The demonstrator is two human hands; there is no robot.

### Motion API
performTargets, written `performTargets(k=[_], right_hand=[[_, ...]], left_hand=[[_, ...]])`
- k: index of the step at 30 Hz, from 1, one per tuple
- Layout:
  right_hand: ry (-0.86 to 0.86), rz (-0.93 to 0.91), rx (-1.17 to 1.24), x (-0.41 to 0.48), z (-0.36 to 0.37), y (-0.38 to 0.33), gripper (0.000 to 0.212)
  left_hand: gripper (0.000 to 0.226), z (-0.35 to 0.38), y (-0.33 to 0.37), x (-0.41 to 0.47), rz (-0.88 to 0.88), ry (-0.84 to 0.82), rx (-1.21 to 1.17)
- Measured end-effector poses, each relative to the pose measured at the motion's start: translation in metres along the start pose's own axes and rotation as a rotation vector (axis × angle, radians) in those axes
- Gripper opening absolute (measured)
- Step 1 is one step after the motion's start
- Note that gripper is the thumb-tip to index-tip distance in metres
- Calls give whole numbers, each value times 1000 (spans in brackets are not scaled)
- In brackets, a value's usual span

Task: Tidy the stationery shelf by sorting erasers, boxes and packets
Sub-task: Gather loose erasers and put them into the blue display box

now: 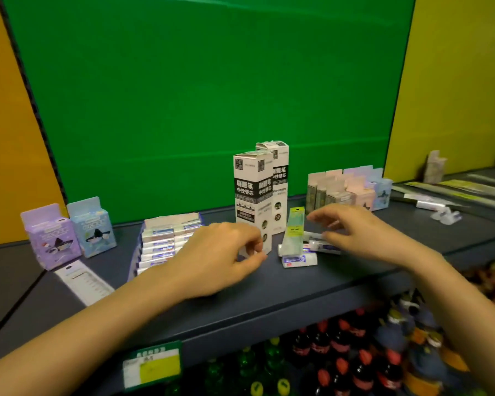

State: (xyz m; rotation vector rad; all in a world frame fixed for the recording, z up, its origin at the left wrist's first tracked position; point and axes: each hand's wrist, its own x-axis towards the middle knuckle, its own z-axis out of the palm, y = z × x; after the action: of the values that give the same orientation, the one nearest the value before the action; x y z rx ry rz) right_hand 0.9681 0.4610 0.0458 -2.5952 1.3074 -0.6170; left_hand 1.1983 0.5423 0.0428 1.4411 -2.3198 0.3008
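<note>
**Both hands over the shelf, near the tall boxes**

The left hand (217,257) is at the foot of the front tall box (252,195). Its fingers are curled and the thumb nearly meets them, right against the lower corner of this box; the picture is blurred here, so I cannot tell if the hand really grips it. The right hand (352,230) is right of the tall box, with the fingers spread and loose, holding nothing. Its fingertips are over some small erasers (320,247) that lie flat on the shelf (269,284).

Between the two hands, just right of the tall box, a green packet (293,232) leans upright, and one more eraser (299,260) lies at its foot. A second tall box (279,178) stands just behind the first, touching it. Left of the tall box, partly behind the left hand, a tray of erasers (166,241) sits in rows. Further left stand a blue box (93,227) and a purple box (52,235), side by side. Behind and right of the tall boxes a row of small pastel boxes (349,190) stands close to the green back wall (197,95).
</note>
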Motion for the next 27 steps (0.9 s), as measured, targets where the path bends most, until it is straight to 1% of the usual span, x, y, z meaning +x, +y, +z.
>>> performTargets(k=[3,5,7,9,12,15,19,21,23,25,27], right_hand=[[-189,32,-111,2,7,32,59],[-253,23,-108,4,16,45,64],[-252,0,-96,6,24,54,63],[-227,-37,-90,9,28,60,58],[-196,-102,-114,13,31,65,52],[-174,-159,-147,18,31,72,50],[-199,-194,-166,23,29,77,50],[-216,-183,-177,25,27,79,47],[-246,-154,-193,27,25,80,44],[-283,-124,-198,28,22,80,42],[-315,-92,-198,27,18,82,43]], left_hand=[[19,15,25,14,-19,-71,-31],[27,27,37,21,-65,-141,54],[36,39,44,25,-127,-219,195],[40,49,48,27,-197,-255,259],[41,59,50,29,-261,-232,248],[43,66,55,31,-297,-175,243],[48,71,58,38,-313,-148,211],[54,74,59,44,-300,-167,171],[58,78,59,51,-285,-220,120],[58,82,57,57,-294,-271,60],[54,82,54,63,-303,-304,31]])
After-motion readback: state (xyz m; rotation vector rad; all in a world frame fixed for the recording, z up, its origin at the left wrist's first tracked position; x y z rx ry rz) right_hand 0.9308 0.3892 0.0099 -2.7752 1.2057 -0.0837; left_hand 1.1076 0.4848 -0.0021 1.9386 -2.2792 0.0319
